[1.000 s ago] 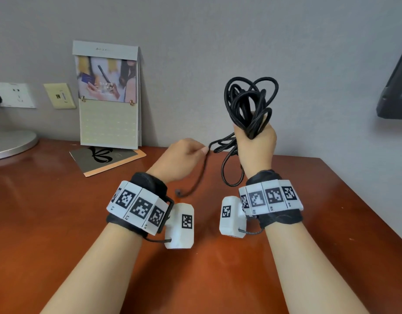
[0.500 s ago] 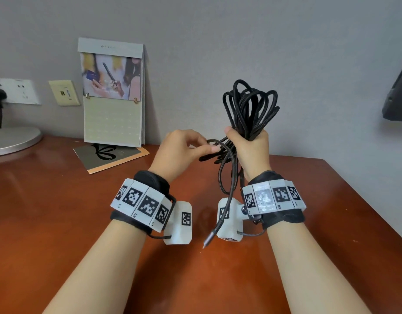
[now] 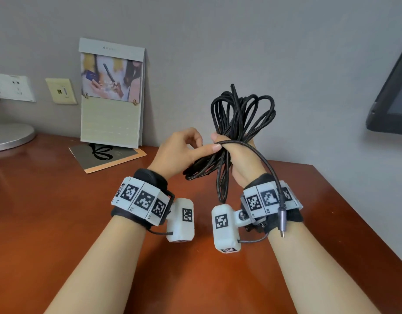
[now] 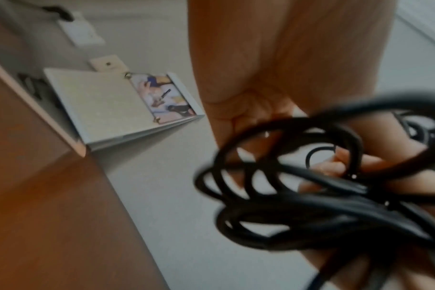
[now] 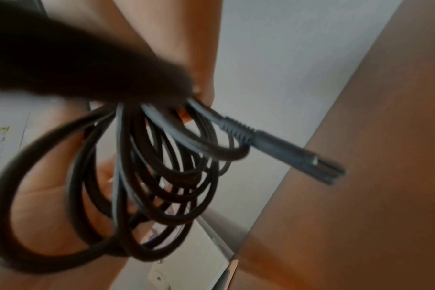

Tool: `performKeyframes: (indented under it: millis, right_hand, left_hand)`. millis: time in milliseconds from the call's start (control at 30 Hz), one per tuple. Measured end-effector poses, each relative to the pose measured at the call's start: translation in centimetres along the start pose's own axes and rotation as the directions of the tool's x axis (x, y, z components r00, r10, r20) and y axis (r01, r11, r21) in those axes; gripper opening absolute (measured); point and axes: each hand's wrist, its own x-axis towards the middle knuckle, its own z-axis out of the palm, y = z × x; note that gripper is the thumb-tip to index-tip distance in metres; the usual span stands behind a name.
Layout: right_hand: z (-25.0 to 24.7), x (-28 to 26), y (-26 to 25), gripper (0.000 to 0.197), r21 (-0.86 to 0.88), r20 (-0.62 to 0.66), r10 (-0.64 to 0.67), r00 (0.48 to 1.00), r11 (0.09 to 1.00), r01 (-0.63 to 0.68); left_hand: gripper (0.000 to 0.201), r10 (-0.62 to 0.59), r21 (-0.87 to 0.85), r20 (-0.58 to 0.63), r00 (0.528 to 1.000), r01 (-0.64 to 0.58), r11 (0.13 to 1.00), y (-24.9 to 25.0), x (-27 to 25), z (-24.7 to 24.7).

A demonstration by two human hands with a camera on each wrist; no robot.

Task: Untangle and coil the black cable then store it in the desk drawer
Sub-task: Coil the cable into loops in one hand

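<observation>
Dangling nearest over the right wrist, a grey plug (image 3: 282, 219) points down. The right hand (image 3: 243, 162) grips the black braided cable (image 3: 240, 114) mid-bundle, loops standing upright above the desk (image 3: 59, 223) centre; the left hand (image 3: 179, 152) pinches one strand beside it.

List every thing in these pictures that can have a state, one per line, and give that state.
black cable: gathered in loops, held up above the desk, not yet stored.
cable plug: loose end, hanging over the right wrist.
right hand: grips the bundle of loops.
left hand: pinches a strand beside the bundle.
desk calendar: upright against the wall.
booklet: lying flat on the desk.
monitor: screen dark.
</observation>
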Motion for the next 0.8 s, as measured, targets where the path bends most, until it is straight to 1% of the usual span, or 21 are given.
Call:
performKeyframes:
  millis: [33, 100, 167, 200, 233, 300, 333, 433, 600, 667, 767, 800]
  right_hand:
    - [0.1, -0.2, 0.0, 0.013, 0.005, 0.02, 0.002, 1.0, 1.0, -0.002]
    - [0.2, -0.5, -0.2, 0.015, 0.001, 0.056, -0.002, 0.998, 1.0, 0.002]
    - [0.3, -0.8, -0.4, 0.012, 0.008, 0.095, 0.018, 0.995, 1.0, -0.018]
    - [0.5, -0.9, -0.5, 0.01, 0.024, 0.118, 0.04, 0.992, 0.999, -0.044]
    - [0.6, -1.0, -0.5, 0.009, 0.039, 0.139, 0.073, 0.988, 0.996, -0.079]
    - [0.9, -1.1, -0.6, 0.012, 0.046, 0.167, 0.138, 0.976, 0.988, -0.148]
    - [1.0, -1.1, -0.7, 0.012, 0.052, 0.17, 0.164, 0.972, 0.983, -0.175]
    - [1.1, -1.3, -0.9, 0.011, 0.058, 0.159, 0.181, 0.971, 0.98, -0.192]
    - [1.0, -1.1, -0.6, 0.026, 0.022, 0.094, 0.17, 0.981, 0.985, -0.172]
    - [1.0, -0.9, -0.6, 0.032, -0.024, 0.111, 0.182, 0.977, 0.983, -0.18]
    - [1.3, -0.8, -0.6, 0.043, -0.186, 0.164, 0.227, 0.96, 0.963, -0.196]
    - [1.2, -0.8, -0.5, 0.047, -0.217, 0.176, 0.236, 0.956, 0.956, -0.196]
  left_hand:
    - [0.038, -0.031, -0.089, 0.021, 0.999, 0.033, 0.996, -0.1, 0.0, 0.0]
    - [0.049, -0.098, -0.196, 0.088, 0.991, 0.114, 0.974, -0.3, 0.0, 0.1]
    - [0.068, -0.129, -0.203, 0.185, 0.974, 0.166, 0.965, -0.2, -0.1, -0.1]
    - [0.072, -0.132, -0.216, 0.242, 0.961, 0.186, 0.958, -0.2, -0.2, -0.2]
    - [0.067, -0.122, -0.253, 0.3, 0.946, 0.202, 0.946, 0.1, -0.4, -0.2]
    - [0.034, -0.075, -0.329, 0.381, 0.922, 0.211, 0.921, 1.1, -0.8, -0.2]
    - [0.025, -0.056, -0.354, 0.397, 0.916, 0.209, 0.912, 1.4, -1.0, -0.2]
    - [0.029, -0.007, -0.399, 0.421, 0.907, 0.192, 0.896, 1.9, -1.2, -0.2]
    - [0.015, -0.003, -0.408, 0.35, 0.937, 0.156, 0.899, 2.1, -1.2, 0.1]
    - [0.012, 0.008, -0.418, 0.334, 0.943, 0.141, 0.897, 2.0, -1.3, 0.2]
    - [0.01, 0.024, -0.44, 0.349, 0.937, 0.141, 0.887, 2.0, -1.4, -0.1]
    - [0.011, 0.023, -0.448, 0.358, 0.934, 0.149, 0.882, 1.9, -1.5, -0.2]
